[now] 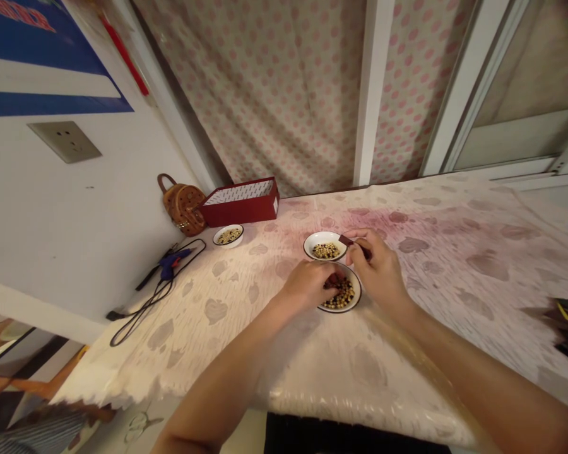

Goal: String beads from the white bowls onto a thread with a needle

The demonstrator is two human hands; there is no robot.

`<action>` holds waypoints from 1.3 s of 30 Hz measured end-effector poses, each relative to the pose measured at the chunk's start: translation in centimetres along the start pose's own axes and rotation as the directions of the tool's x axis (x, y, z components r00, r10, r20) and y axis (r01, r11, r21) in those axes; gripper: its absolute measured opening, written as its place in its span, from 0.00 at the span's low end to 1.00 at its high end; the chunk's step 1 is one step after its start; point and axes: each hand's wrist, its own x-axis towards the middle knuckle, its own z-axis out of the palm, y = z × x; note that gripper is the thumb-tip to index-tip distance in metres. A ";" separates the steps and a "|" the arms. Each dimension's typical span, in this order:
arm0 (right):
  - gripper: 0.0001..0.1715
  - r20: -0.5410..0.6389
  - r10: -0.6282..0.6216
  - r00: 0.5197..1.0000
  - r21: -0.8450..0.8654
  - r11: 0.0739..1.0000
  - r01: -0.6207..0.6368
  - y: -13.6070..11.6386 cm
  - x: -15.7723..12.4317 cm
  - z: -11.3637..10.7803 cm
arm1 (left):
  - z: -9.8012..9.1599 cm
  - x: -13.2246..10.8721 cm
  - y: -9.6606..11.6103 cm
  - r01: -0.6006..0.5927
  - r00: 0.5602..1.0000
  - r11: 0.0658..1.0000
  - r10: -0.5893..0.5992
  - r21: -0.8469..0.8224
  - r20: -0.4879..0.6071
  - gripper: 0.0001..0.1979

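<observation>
The left hand [307, 285] is recorded curled over a white dish [358, 289] of mixed seeds [341, 294], fingertips lowered into the contents; whether anything is pinched cannot be told. A small dark-red piece [346, 240] is pinched between thumb and fingers of the right hand [376, 265], just beside a second seed dish [319, 236] at that hand's 9 o'clock. A third dish [234, 227] is noted well off at 10 o'clock, near a red box [240, 205] and a blue glue gun [170, 263].
</observation>
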 end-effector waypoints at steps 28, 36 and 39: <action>0.11 0.010 0.025 1.000 0.012 1.000 -0.026 -0.2 -0.1 0.1 | -0.2 -0.1 0.0 0.117 0.981 0.962 -0.151 -0.247 -0.124 0.12; 0.10 0.133 -0.034 0.990 0.095 0.995 0.022 0.2 -0.5 0.4 | -0.5 0.7 -0.9 0.086 0.917 0.569 -0.366 -0.818 -0.159 0.13; 0.10 0.178 -0.056 0.982 0.107 0.994 0.037 0.1 -0.6 0.5 | -0.7 0.7 -0.9 0.075 0.899 0.393 -0.425 -0.917 -0.108 0.17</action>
